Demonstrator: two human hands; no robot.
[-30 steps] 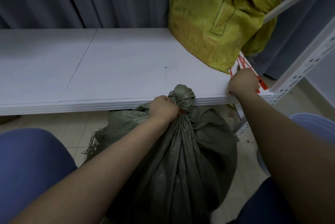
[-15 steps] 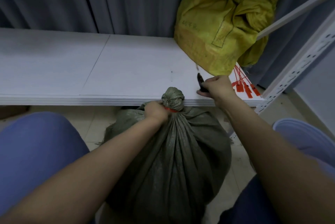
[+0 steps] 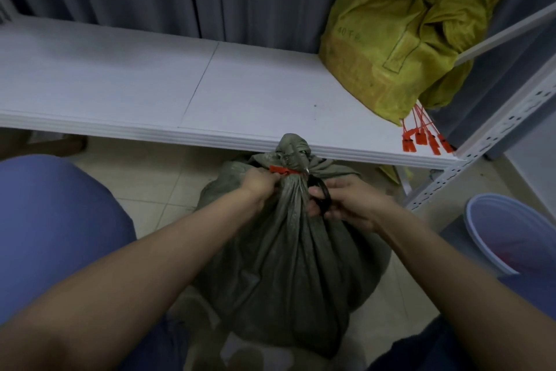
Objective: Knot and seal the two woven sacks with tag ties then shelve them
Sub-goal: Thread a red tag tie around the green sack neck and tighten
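A grey-green woven sack (image 3: 285,250) stands on the floor between my knees, its top knotted (image 3: 293,149) just in front of the shelf edge. A red tag tie (image 3: 281,170) circles the neck under the knot. My left hand (image 3: 258,182) grips the neck at the tie. My right hand (image 3: 352,205) holds black-handled scissors (image 3: 322,193) against the right side of the neck, with the metal tip near the tie. A yellow woven sack (image 3: 391,40) sits slumped on the right end of the white shelf (image 3: 150,85).
Several spare red tag ties (image 3: 424,137) lie at the shelf's front right corner, under the yellow sack. A perforated white upright (image 3: 496,136) bounds the shelf on the right. A pale blue bucket (image 3: 511,229) stands on the floor at right. Grey curtains hang behind.
My right hand left the spare ties at the shelf's right end, took up the black scissors and brought them to the sack's neck. My left hand stayed on the neck.
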